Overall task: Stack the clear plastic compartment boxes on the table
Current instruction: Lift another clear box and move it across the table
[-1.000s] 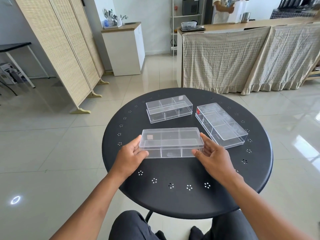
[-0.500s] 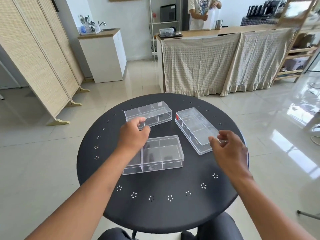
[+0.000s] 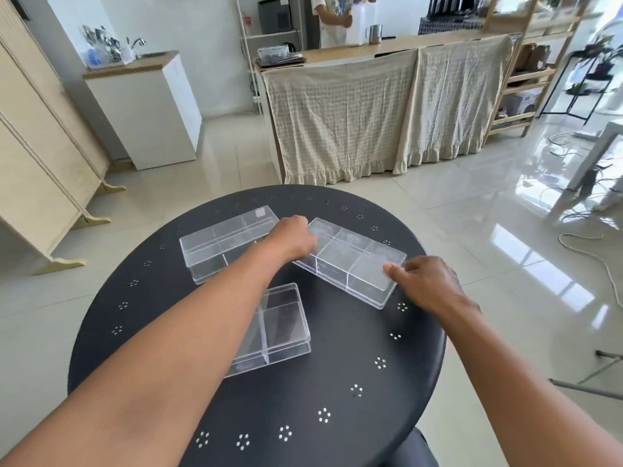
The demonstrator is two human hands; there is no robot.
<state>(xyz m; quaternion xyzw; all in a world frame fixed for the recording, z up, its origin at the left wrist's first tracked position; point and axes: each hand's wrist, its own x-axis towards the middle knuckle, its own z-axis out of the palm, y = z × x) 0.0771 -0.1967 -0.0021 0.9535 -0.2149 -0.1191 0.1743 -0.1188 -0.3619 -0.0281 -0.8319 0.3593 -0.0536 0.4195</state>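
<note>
Three clear plastic compartment boxes lie apart on the round black table (image 3: 337,365). The right box (image 3: 350,261) lies at an angle; my left hand (image 3: 293,239) grips its far left end and my right hand (image 3: 426,284) grips its near right end. The back-left box (image 3: 222,242) sits beside my left hand, untouched. The near box (image 3: 281,326) lies under my left forearm, partly hidden by it.
The table edge curves close on all sides. Beyond it stand a cloth-draped counter (image 3: 387,109), a white cabinet (image 3: 145,106), a folding screen (image 3: 37,136) at left, and a person (image 3: 333,18) behind the counter. Cables lie on the floor at right.
Both hands left the near box and reached forward. My left hand crossed from the back-left box to the right box's far end; my right hand closed on its near end.
</note>
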